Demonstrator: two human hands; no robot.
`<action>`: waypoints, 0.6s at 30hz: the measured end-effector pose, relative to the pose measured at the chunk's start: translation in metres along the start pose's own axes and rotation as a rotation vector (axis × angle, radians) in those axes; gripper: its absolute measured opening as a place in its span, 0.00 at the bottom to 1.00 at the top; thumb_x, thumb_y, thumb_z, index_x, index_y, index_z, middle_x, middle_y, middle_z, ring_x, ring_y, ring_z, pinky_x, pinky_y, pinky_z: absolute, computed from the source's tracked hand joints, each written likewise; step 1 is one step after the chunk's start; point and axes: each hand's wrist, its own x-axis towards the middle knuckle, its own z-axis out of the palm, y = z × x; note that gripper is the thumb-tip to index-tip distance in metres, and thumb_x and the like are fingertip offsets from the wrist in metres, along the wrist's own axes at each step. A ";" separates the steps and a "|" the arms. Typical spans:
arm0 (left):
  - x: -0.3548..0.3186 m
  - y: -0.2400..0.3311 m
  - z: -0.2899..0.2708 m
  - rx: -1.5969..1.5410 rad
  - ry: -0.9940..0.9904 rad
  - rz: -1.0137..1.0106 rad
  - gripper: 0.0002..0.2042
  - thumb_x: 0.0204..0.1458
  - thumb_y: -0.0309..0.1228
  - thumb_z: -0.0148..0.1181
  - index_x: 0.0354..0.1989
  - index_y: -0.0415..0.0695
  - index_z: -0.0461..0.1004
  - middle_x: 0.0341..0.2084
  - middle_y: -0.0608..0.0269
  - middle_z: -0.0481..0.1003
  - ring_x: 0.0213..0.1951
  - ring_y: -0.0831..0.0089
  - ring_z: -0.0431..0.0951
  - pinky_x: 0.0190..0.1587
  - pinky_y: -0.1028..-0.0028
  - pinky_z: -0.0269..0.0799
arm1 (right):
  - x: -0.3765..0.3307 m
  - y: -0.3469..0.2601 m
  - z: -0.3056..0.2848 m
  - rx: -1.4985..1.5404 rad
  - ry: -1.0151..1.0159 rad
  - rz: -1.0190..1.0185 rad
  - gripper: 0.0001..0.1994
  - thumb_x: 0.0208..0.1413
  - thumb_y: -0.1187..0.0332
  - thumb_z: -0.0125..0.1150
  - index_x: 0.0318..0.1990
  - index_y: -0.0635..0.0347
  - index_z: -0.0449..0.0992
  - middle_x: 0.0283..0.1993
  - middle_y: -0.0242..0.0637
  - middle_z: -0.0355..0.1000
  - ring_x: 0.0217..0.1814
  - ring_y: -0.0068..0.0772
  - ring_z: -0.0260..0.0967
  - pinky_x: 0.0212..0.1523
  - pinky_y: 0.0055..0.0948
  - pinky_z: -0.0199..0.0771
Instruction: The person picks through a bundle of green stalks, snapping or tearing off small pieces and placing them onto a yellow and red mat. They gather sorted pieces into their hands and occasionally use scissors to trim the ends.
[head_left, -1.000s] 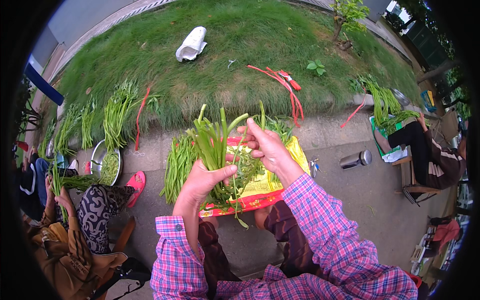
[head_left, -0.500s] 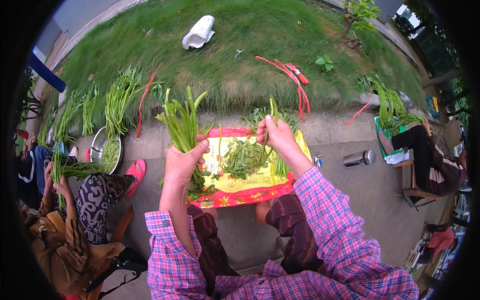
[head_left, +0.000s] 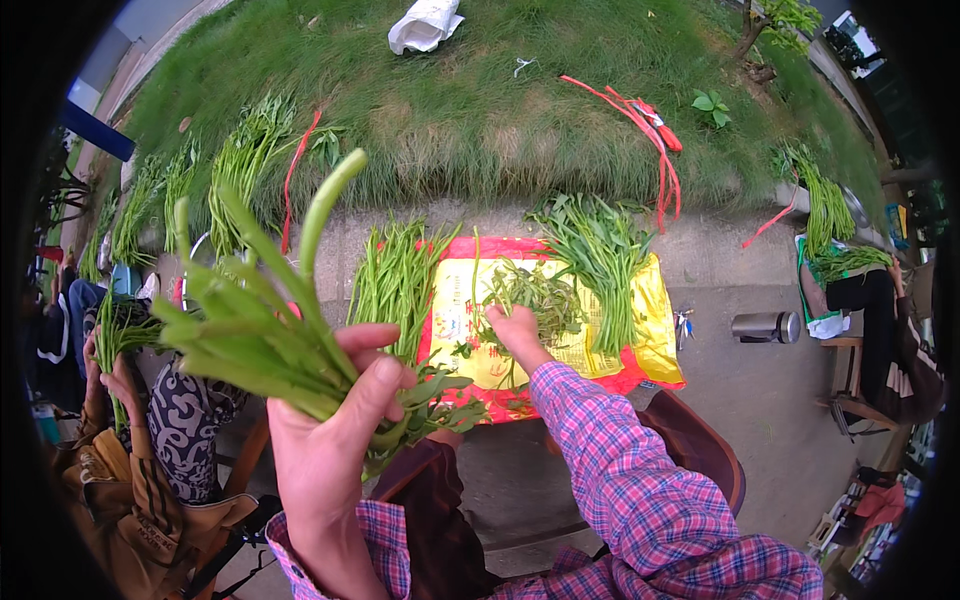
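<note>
My left hand (head_left: 335, 430) is raised close to the camera, shut on a bunch of green leafy stalks (head_left: 262, 320) whose cut ends point up and left. My right hand (head_left: 517, 332) reaches forward onto a yellow and red plastic sheet (head_left: 655, 345) on the ground, its fingers closed in a loose heap of green stalks (head_left: 535, 292). A tidier pile of greens (head_left: 600, 255) lies on the right half of the sheet. Another row of stalks (head_left: 395, 280) lies just left of the sheet.
A grass bank (head_left: 480, 110) rises behind, with a white bag (head_left: 425, 25) and red straps (head_left: 640, 115) on it. More bundles (head_left: 245, 160) lie at the left. A seated person (head_left: 130, 420) at the left holds greens. A metal flask (head_left: 765, 326) lies on the pavement right.
My left hand has swung the bunch left and up toward the camera. My right hand has dropped from holding stalks upright to the loose heap on the sheet.
</note>
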 end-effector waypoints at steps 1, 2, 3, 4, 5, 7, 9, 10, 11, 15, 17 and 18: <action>-0.002 -0.001 -0.004 -0.019 0.022 0.014 0.14 0.51 0.24 0.66 0.45 0.32 0.76 0.26 0.60 0.78 0.25 0.80 0.73 0.29 0.81 0.68 | 0.004 0.002 0.010 0.009 -0.020 -0.001 0.19 0.50 0.52 0.65 0.36 0.62 0.81 0.33 0.50 0.78 0.38 0.47 0.77 0.42 0.40 0.74; -0.003 -0.001 -0.005 -0.020 0.045 0.000 0.14 0.51 0.24 0.66 0.45 0.32 0.75 0.26 0.58 0.78 0.24 0.78 0.73 0.29 0.81 0.68 | 0.008 0.005 0.017 0.005 -0.023 -0.014 0.21 0.49 0.52 0.65 0.36 0.65 0.80 0.35 0.52 0.78 0.40 0.51 0.77 0.44 0.42 0.73; -0.005 0.000 -0.007 -0.044 0.043 -0.004 0.14 0.51 0.24 0.66 0.45 0.32 0.75 0.26 0.58 0.78 0.24 0.78 0.74 0.29 0.81 0.69 | 0.013 0.006 0.023 -0.034 -0.023 -0.007 0.22 0.49 0.51 0.65 0.36 0.65 0.80 0.36 0.53 0.78 0.40 0.51 0.77 0.45 0.43 0.73; -0.005 0.001 -0.008 -0.067 0.038 -0.007 0.14 0.51 0.24 0.66 0.45 0.32 0.75 0.26 0.57 0.78 0.24 0.78 0.74 0.29 0.80 0.69 | 0.019 0.007 0.029 -0.070 -0.021 0.002 0.22 0.49 0.51 0.66 0.36 0.66 0.80 0.36 0.54 0.77 0.41 0.52 0.77 0.45 0.43 0.73; -0.005 0.001 -0.009 -0.089 0.029 -0.010 0.14 0.51 0.24 0.66 0.45 0.32 0.75 0.26 0.57 0.78 0.24 0.78 0.74 0.29 0.80 0.69 | 0.023 0.008 0.034 -0.105 -0.016 0.011 0.23 0.48 0.51 0.66 0.37 0.66 0.80 0.37 0.55 0.77 0.42 0.53 0.76 0.46 0.43 0.73; -0.005 0.002 -0.012 -0.102 0.032 -0.029 0.14 0.52 0.24 0.65 0.45 0.32 0.75 0.26 0.57 0.78 0.24 0.77 0.74 0.29 0.80 0.70 | 0.022 0.009 0.036 -0.123 -0.080 -0.013 0.23 0.48 0.51 0.66 0.38 0.65 0.79 0.39 0.56 0.77 0.44 0.52 0.76 0.46 0.44 0.73; -0.004 0.002 -0.009 -0.108 0.043 -0.047 0.13 0.52 0.24 0.65 0.44 0.32 0.75 0.25 0.58 0.78 0.24 0.78 0.74 0.29 0.80 0.70 | 0.020 0.006 0.032 -0.155 -0.083 -0.030 0.23 0.47 0.51 0.67 0.39 0.65 0.79 0.38 0.55 0.77 0.44 0.52 0.76 0.45 0.44 0.74; -0.001 0.004 -0.008 -0.116 0.012 -0.056 0.11 0.53 0.24 0.64 0.43 0.32 0.76 0.25 0.60 0.78 0.24 0.79 0.74 0.29 0.81 0.69 | 0.018 0.004 0.027 -0.096 -0.061 -0.032 0.20 0.48 0.55 0.67 0.39 0.64 0.79 0.36 0.51 0.77 0.40 0.45 0.77 0.43 0.41 0.75; 0.002 0.003 -0.006 -0.118 -0.008 -0.065 0.11 0.53 0.24 0.64 0.42 0.33 0.77 0.25 0.60 0.78 0.24 0.80 0.74 0.29 0.81 0.69 | 0.016 0.002 0.020 -0.013 -0.077 -0.032 0.19 0.48 0.56 0.67 0.39 0.64 0.79 0.35 0.49 0.78 0.38 0.42 0.77 0.42 0.39 0.75; 0.004 -0.008 -0.011 -0.136 0.003 -0.092 0.09 0.53 0.26 0.65 0.40 0.35 0.78 0.26 0.61 0.79 0.25 0.81 0.73 0.29 0.82 0.67 | -0.033 -0.044 -0.015 0.188 -0.192 -0.063 0.16 0.51 0.62 0.68 0.43 0.63 0.78 0.34 0.38 0.77 0.35 0.28 0.73 0.40 0.29 0.73; 0.012 -0.020 -0.007 -0.143 -0.001 -0.095 0.11 0.53 0.29 0.65 0.42 0.36 0.76 0.28 0.62 0.79 0.23 0.81 0.73 0.28 0.80 0.67 | -0.047 -0.063 -0.038 0.174 -0.205 -0.188 0.17 0.52 0.62 0.68 0.44 0.63 0.78 0.35 0.36 0.77 0.36 0.27 0.73 0.40 0.28 0.72; 0.017 -0.028 -0.003 -0.164 0.008 -0.080 0.11 0.53 0.29 0.65 0.42 0.36 0.76 0.29 0.61 0.79 0.23 0.80 0.73 0.28 0.80 0.67 | -0.053 -0.076 -0.052 0.183 -0.231 -0.180 0.18 0.52 0.61 0.69 0.46 0.63 0.78 0.37 0.35 0.77 0.38 0.24 0.72 0.41 0.25 0.71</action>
